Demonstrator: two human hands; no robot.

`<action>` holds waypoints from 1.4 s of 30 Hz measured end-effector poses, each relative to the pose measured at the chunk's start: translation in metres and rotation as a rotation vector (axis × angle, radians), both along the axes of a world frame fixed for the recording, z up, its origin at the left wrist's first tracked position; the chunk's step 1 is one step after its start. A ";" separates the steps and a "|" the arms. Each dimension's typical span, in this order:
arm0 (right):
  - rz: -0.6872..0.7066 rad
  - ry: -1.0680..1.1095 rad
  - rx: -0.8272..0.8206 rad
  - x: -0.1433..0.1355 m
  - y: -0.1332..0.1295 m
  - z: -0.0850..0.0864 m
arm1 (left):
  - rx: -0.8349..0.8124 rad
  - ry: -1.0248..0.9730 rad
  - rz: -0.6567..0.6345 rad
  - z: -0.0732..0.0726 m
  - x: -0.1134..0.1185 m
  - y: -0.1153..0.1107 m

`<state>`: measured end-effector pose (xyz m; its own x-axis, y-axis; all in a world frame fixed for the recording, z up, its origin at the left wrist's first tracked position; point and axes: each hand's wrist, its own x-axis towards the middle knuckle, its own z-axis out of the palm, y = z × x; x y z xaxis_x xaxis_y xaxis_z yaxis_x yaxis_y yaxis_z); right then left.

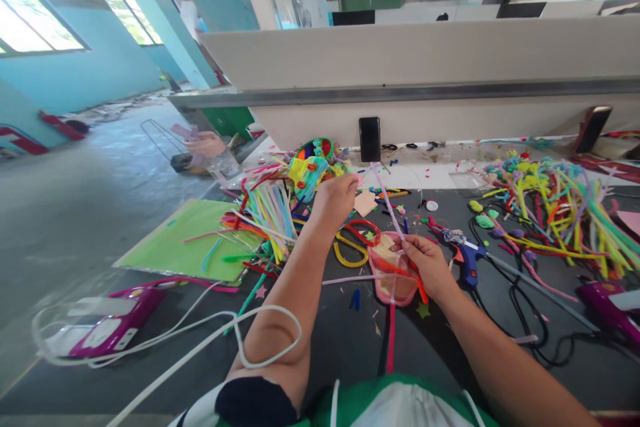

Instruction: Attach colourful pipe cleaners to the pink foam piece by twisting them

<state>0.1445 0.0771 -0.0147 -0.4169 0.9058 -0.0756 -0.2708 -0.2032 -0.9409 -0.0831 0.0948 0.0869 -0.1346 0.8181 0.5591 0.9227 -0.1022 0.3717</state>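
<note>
The dark bench (350,347) carries a heap of coloured stems (565,207) to the right. The left hand (337,197) is curled, whether gripping I can't tell; the right hand (425,260), just over a pink-edged piece (403,288) in front of the person, pinches a slender lilac stem (387,198).

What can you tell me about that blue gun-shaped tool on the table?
The blue glue gun looks like plastic, with an orange-red trigger and something patterned at its front. It lies on the dark tabletop, front end toward the left, handle toward the person. A long pale stick extends from its rear. The right hand is nearby, apart from it. Whether it is hot cannot be told.
</note>
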 end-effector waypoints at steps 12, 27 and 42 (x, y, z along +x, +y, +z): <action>0.016 0.071 -0.019 0.000 -0.001 0.005 | -0.007 -0.187 -0.042 0.004 0.001 -0.001; -0.089 0.303 0.035 0.007 0.015 0.009 | -0.563 -1.132 -0.552 -0.037 0.062 0.011; -0.062 0.393 -0.009 0.007 0.013 0.012 | -0.500 -1.477 -0.712 -0.044 0.053 0.015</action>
<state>0.1520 0.0903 -0.0029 -0.3603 0.9302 0.0704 -0.6217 -0.1832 -0.7615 -0.0301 0.1102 0.0432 0.1783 0.9840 -0.0048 -0.3793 0.0733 0.9224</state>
